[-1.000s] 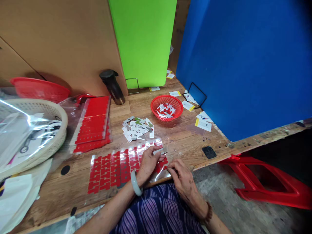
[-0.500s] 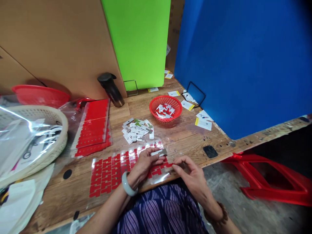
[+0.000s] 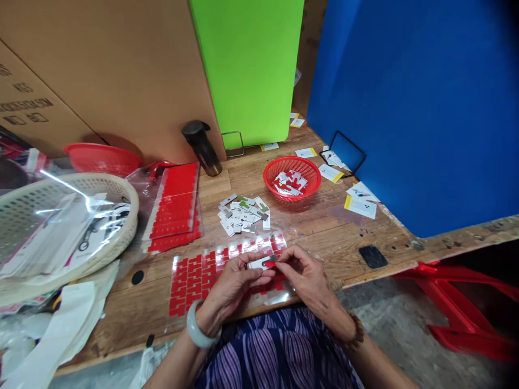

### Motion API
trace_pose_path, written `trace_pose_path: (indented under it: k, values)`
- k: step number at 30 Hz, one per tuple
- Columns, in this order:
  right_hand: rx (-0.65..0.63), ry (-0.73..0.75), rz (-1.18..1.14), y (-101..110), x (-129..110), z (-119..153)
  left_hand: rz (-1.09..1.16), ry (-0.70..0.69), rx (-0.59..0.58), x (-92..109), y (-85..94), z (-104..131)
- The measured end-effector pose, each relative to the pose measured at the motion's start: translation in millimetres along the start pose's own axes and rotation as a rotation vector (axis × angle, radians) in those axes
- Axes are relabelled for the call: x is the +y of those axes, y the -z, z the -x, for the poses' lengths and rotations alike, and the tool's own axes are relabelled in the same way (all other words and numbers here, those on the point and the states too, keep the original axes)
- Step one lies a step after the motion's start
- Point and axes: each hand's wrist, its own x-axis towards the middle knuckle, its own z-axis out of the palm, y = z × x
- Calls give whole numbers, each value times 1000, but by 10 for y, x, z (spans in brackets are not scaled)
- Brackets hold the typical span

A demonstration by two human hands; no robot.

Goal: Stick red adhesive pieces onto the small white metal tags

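My two hands meet over a small white tag, a red sticker at its grey end.

My left hand [image 3: 236, 278] pinches the white tag [image 3: 257, 263] between thumb and fingers, and my right hand [image 3: 310, 279], thumb and forefinger closed, grips the red sticker [image 3: 270, 264] against it. Both are above the right part of the clear sheet of red stickers [image 3: 195, 276], which lies flat on the wooden table [image 3: 316, 233] near its front edge. Just behind the sheet is a loose pile of tags [image 3: 244, 216], mostly white with grey or green ends. Farther back and to the right, the small red basket [image 3: 290, 198] holds white-and-red tags. Left of the pile lie the stacked red sheets [image 3: 177, 200].
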Motion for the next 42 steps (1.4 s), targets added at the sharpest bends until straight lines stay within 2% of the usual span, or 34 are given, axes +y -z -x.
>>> trace_pose_path:
  k: [8,20,42]
  values:
    - [-20,75,92,14,-112,34,-13,38,-14,-9,-34,1]
    - [-9,90,125,33,-97,64,-10,70,-9,-3,-70,13]
    - [11,108,145,0,-70,67,-39,18,-43,-26,-27,-23]
